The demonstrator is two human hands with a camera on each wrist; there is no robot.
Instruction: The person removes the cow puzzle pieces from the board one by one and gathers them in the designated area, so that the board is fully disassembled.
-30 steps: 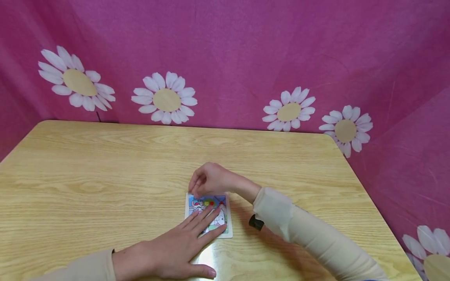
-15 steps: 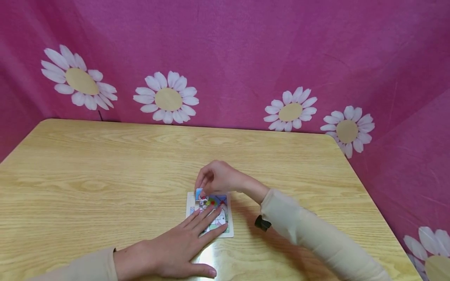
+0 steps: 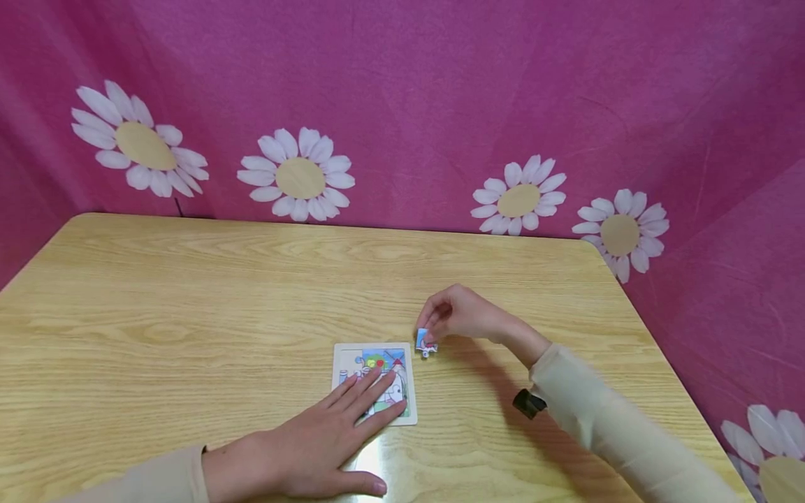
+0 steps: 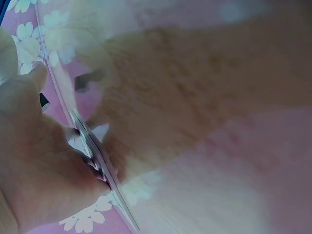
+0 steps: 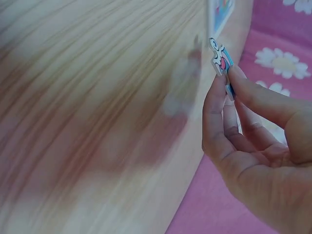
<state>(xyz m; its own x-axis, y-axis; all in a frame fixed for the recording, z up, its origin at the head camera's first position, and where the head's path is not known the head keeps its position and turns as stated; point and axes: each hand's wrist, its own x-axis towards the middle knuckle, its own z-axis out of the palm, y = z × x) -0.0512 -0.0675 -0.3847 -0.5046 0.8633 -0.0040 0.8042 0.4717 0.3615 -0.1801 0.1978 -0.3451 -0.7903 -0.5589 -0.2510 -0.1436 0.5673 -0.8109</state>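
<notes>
A small framed jigsaw puzzle (image 3: 410, 391) with a cartoon picture lies near the front of the table. My left hand (image 3: 321, 436) rests on it with fingers spread straight, covering the lower left of the picture. Bare backing shows in the upper left corner of the frame. Just right of the frame, my right hand (image 3: 462, 314) pinches a jigsaw piece (image 3: 423, 340) between thumb and fingers. In the right wrist view, the jigsaw piece (image 5: 223, 62) is blue and white with a bit of pink, held above the tabletop.
The glossy wooden table (image 3: 189, 293) has rounded far corners. Behind it hangs a pink curtain (image 3: 402, 105) with large white daisies. A black wrist camera (image 3: 528, 404) sits under the right sleeve.
My right hand has lifted the corner piece out of the puzzle and carried it to the right, past the frame's edge. My left hand has stayed in place.
</notes>
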